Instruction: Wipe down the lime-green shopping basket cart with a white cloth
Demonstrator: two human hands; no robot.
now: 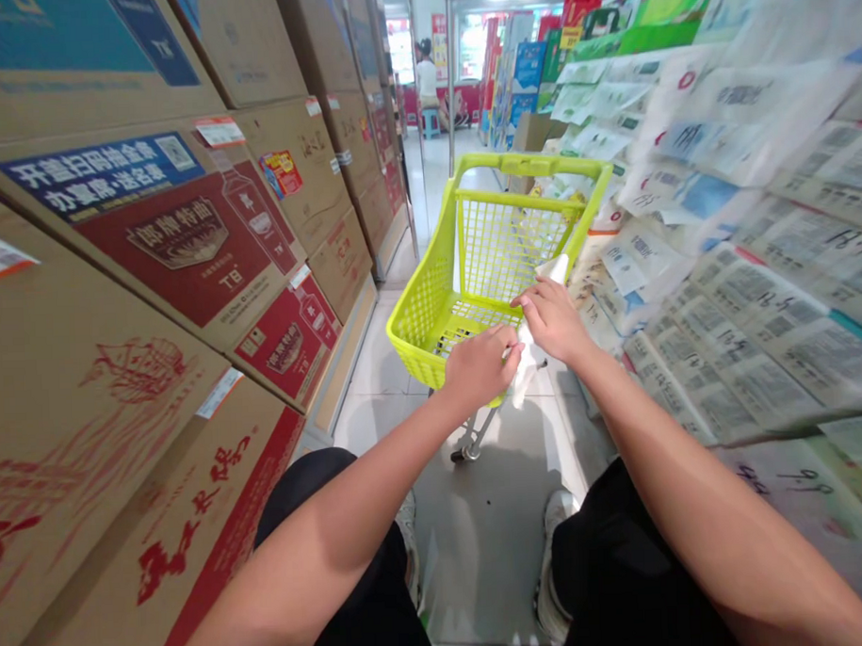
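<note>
My left hand (481,366) is closed, thumb and fingers pinched together at the near edge of the shopping cart. From its fingertips a limp white cloth (526,359), perhaps a paper tissue, hangs down outside the basket. My right hand (554,319) has its fingers bent over the upper part of the same cloth, close to the cart's right side. A lime-green shopping cart (420,300) with a latticed plastic basket stands just ahead of my feet. My hands cover part of its near right corner.
Stacked cardboard cartons (188,247) line the left of the narrow aisle. On the right are piled white packs (742,322) with handwritten prices. Farther along, a person (426,78) in a white top sits on a blue stool (431,123). My shoes rest on the tiled floor (481,538).
</note>
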